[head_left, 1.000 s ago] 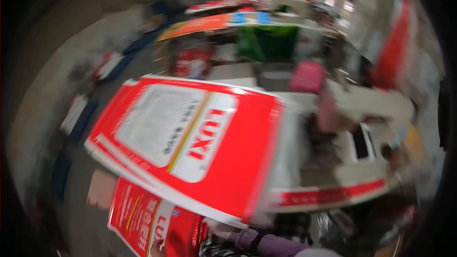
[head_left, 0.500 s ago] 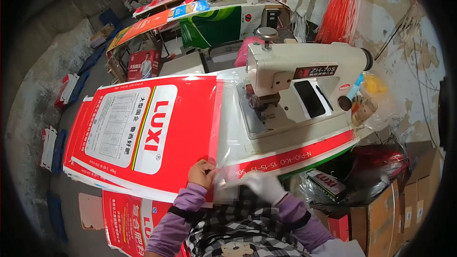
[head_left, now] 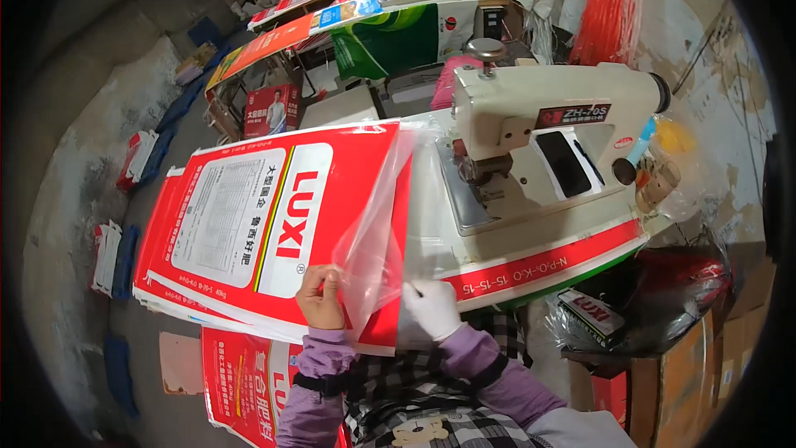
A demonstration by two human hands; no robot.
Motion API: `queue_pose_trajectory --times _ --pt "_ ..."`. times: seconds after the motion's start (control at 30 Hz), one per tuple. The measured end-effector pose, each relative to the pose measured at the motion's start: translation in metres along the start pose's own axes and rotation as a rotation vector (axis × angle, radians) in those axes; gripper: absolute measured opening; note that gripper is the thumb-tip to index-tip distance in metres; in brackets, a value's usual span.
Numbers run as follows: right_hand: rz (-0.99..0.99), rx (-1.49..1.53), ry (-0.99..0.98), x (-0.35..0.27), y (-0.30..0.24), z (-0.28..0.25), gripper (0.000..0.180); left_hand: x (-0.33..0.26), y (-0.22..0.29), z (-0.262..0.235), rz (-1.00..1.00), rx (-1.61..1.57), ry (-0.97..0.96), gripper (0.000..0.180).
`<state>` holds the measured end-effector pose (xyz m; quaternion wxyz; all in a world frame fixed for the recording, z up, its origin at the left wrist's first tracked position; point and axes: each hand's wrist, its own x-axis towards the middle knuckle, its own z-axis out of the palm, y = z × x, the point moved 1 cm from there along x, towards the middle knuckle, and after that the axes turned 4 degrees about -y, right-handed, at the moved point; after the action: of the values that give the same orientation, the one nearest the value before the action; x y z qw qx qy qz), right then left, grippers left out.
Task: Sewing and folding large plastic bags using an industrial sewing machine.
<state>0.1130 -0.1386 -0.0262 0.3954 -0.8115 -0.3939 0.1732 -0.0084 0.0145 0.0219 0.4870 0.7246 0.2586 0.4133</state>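
Observation:
A pile of red woven bags (head_left: 352,191) with white printed panels lies flat before me. My left hand (head_left: 319,296), bare, pinches a clear plastic liner (head_left: 371,253) folded back over the top bag's right edge. In a white glove, my right hand (head_left: 433,309) has its fingers closed just beside that edge; whether they grip the bag or film is hidden. Beyond it stands a cream sewing machine (head_left: 543,104), its needle area right of the pile.
A black phone (head_left: 566,164) and a pen rest on the machine's bed. Thread cones (head_left: 661,184) stand at its right end. Cardboard boxes (head_left: 684,377) and a plastic-wrapped bundle (head_left: 590,315) sit at lower right. Another sewing table (head_left: 385,41) is farther back.
My left hand has moved left across the red bag, and the clear liner now lies folded over it. My right hand has come left to the bag's edge. The whole view has shifted.

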Motion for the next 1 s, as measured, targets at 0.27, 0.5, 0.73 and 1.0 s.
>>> queue_pose_trajectory --times 0.27,0.5,0.73,1.0 --pt "-0.187 0.088 -0.259 0.004 -0.078 -0.023 0.051 -0.016 0.024 -0.001 -0.066 -0.142 -0.283 0.008" --pt "-0.106 0.916 -0.132 0.006 -0.081 0.04 0.014 -0.032 -0.031 -0.01 -0.374 -0.238 -0.122 0.017" --pt "-0.407 0.598 -0.271 -0.005 -0.043 0.033 0.009 -0.01 -0.023 -0.053 -0.255 0.599 -0.547 0.023" --pt "-0.62 0.45 -0.082 -0.022 -0.06 0.035 0.008 -0.002 0.0 -0.044 -0.392 0.368 -0.54 0.031"
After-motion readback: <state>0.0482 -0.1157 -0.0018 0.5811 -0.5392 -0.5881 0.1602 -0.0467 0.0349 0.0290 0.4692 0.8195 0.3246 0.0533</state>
